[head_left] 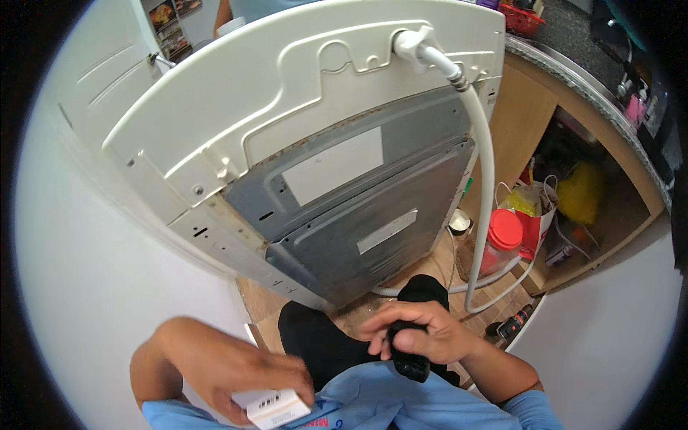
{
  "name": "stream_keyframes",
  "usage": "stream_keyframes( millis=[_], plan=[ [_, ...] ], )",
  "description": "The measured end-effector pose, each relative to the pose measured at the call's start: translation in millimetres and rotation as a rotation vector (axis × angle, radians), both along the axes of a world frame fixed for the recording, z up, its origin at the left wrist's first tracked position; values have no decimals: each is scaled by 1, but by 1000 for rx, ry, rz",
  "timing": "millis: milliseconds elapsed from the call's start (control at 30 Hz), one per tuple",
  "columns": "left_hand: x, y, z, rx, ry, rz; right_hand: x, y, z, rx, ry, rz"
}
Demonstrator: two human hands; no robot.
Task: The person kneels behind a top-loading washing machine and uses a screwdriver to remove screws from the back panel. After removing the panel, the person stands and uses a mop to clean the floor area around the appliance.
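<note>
My left hand (251,376), low on the left in front of my blue shirt, is closed on a small white box (276,412). My right hand (430,330), to its right, holds a black object (410,365) too unclear to name; some of its fingers are curled loosely above it. Ahead of me stands the back of a white appliance (186,136), with a grey metal panel (337,236) and a white hose (484,179) that runs from its top down to the floor.
At the right are an open wooden cabinet (534,100) with bags, a red-lidded container (505,236) beside it, and a counter (573,43) above. A power tool (514,322) lies on the floor. A white door (93,64) is at upper left; a person (261,8) is partly visible behind the appliance.
</note>
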State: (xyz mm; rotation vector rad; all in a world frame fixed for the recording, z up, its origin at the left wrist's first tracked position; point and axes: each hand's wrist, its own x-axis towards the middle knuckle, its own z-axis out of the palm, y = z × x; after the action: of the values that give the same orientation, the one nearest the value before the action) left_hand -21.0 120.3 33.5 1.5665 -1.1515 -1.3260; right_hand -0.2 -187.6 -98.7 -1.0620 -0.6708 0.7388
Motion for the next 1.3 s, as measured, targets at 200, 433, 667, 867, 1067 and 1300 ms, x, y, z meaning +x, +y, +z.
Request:
stream_keyframes(
  millis=[200, 433, 667, 867, 1067, 1300],
  plan=[
    [18, -4, -34, -285, 89, 611, 10, 15, 4, -159, 11, 17],
    [24, -32, -51, 52, -365, 467, 6, -8, 18, -292, -199, -81],
    [7, -20, -30, -202, -81, 418, 18, -35, 6, -325, -179, -292],
    [-52, -25, -108, -2, 310, 174, 28, -33, -10, -383, -163, -316],
    [-98, -47, -132, 494, -504, 25, 38, -17, -39, -433, -113, -196],
    [-71, 7, -187, 183, -143, 239, 31, -10, -56, -426, -83, -160]
  ],
)
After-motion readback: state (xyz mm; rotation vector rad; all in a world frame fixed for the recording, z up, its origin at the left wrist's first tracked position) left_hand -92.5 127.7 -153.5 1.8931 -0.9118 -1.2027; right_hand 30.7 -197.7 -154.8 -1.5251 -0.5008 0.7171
